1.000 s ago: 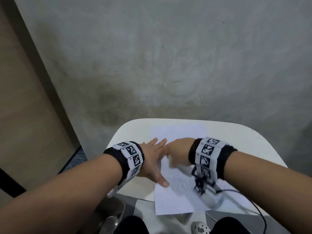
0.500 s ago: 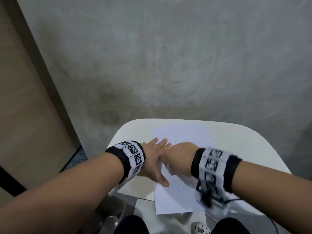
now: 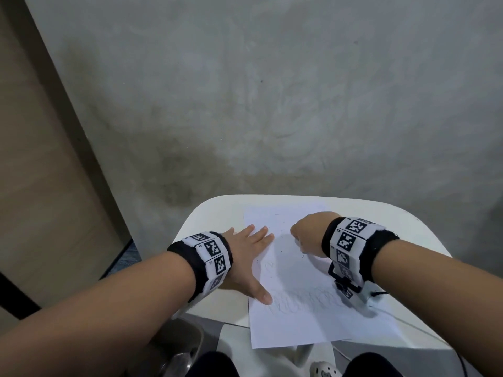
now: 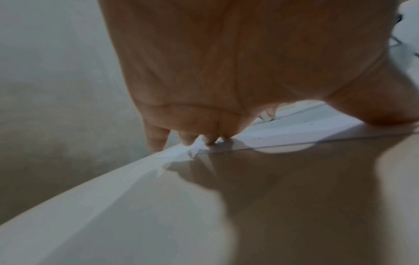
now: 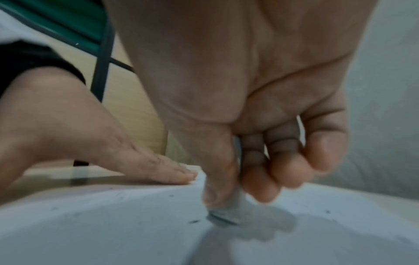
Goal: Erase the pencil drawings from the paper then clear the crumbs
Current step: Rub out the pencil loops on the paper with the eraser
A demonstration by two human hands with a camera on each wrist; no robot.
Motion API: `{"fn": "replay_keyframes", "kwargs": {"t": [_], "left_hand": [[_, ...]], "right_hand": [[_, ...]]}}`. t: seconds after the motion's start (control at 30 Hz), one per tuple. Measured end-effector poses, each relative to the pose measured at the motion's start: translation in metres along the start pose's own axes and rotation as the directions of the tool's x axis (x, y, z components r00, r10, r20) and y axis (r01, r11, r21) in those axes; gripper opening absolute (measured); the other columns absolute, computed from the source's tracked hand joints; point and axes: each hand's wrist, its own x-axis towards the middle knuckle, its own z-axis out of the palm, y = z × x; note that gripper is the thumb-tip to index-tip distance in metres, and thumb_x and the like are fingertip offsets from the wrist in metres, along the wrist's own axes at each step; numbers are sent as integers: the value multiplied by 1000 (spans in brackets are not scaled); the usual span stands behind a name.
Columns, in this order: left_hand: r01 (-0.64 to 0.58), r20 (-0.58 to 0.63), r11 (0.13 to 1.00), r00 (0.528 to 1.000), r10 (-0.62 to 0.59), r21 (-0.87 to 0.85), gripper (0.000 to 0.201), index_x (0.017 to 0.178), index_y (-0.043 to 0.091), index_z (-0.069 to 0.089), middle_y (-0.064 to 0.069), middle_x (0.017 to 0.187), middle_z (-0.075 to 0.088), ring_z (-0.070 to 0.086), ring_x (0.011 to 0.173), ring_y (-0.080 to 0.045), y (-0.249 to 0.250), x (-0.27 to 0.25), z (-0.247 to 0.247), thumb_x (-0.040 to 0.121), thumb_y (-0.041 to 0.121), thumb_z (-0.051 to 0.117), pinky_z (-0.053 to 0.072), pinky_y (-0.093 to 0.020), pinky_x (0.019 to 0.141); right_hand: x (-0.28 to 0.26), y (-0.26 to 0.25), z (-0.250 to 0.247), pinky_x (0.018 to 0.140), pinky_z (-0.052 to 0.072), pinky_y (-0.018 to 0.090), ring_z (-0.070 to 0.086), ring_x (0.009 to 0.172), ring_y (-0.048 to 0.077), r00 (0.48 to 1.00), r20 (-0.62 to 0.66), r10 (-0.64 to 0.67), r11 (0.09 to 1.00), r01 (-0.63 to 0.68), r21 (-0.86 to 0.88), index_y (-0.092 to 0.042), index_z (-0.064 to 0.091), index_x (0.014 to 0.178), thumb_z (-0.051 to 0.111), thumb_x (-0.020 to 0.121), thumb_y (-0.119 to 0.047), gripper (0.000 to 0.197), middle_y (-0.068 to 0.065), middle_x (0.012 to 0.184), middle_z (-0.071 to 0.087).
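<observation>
A white sheet of paper (image 3: 299, 317) lies on the small white table (image 3: 206, 213); faint pencil lines (image 3: 302, 297) show near its lower half and dark crumbs (image 3: 283, 251) speckle its middle. My left hand (image 3: 247, 257) lies flat with straight fingers on the paper's left edge, seen too in the left wrist view (image 4: 192, 141). My right hand (image 3: 307, 235) is curled over the paper's upper middle. In the right wrist view its thumb and fingers pinch a grey-white eraser (image 5: 226, 213) whose tip touches the paper (image 5: 113, 224), with crumbs (image 5: 193, 221) beside it.
A grey concrete wall (image 3: 272, 104) rises just behind the table, and a wooden panel (image 3: 40, 186) stands at the left. A thin black cable (image 3: 381, 293) runs off the right wrist across the table. A metal bin-like object (image 3: 177, 346) sits below the table's left edge.
My right hand has swept from beside the left hand's fingers to the right and a little farther up the paper. The left hand has stayed flat in place.
</observation>
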Motion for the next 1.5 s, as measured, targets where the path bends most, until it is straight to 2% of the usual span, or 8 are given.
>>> {"fn": "replay_keyframes", "kwargs": {"t": [0.23,0.43,0.73,0.9,1.17,1.33,1.43,1.5], "left_hand": [[-355,-40,907,927,373,226,86,151,40,-18,9,159,-27,-26,146,-16,19,-24,20,87,79,24,-20,-49,114],[14,-87,991,996,-2,134,101,152,22,-21,3,159,-27,-23,148,-15,-12,-20,15,84,84,20,-14,-48,119],[48,-14,997,999,-49,-64,127,151,25,-25,8,158,-31,-24,147,-13,-15,-13,18,70,86,51,-12,-45,120],[51,-15,996,999,-53,-71,127,151,25,-24,7,158,-30,-23,148,-14,-14,-13,18,70,84,54,-11,-45,120],[43,-24,996,999,-45,-78,127,152,25,-23,7,159,-29,-23,148,-15,-13,-13,18,70,84,55,-13,-45,120],[46,-22,996,999,-48,-70,127,152,27,-23,7,158,-30,-24,147,-14,-15,-13,21,69,85,53,-13,-45,120],[44,-47,996,998,-48,-74,128,153,26,-21,6,159,-27,-22,148,-15,-14,-12,21,69,84,55,-11,-45,120],[43,-63,996,997,-48,-75,128,153,26,-21,6,160,-27,-21,148,-16,-14,-11,21,69,84,56,-11,-45,121]], "right_hand": [[2,0,3,70,43,30,52,82,22,996,-27,-82,997,82,4,-15,49,97,42,95,-10,9,-2,83,51],[4,5,5,51,27,23,35,59,15,997,-11,-82,993,82,87,-12,43,90,41,91,-4,9,-3,69,39],[-2,0,-10,46,26,21,32,46,16,999,42,-21,993,16,114,-15,36,59,52,88,-10,33,-1,54,37],[-21,-65,-9,69,43,28,59,103,26,974,21,-224,974,224,20,-11,55,116,51,96,-19,22,6,105,62],[-12,-58,-11,83,42,36,57,111,28,986,-1,-168,981,167,93,-8,49,129,45,99,-16,32,11,125,59],[-2,-39,-17,82,50,35,62,96,24,997,-42,-57,991,62,119,-12,56,114,49,94,-21,23,5,110,66],[-8,-62,-18,96,41,34,54,118,25,988,12,-157,987,157,19,-13,47,134,45,99,-20,35,9,129,57],[-4,-67,-15,87,43,34,57,108,24,981,25,-194,981,193,12,-12,51,132,50,98,-23,36,7,111,63]]}}
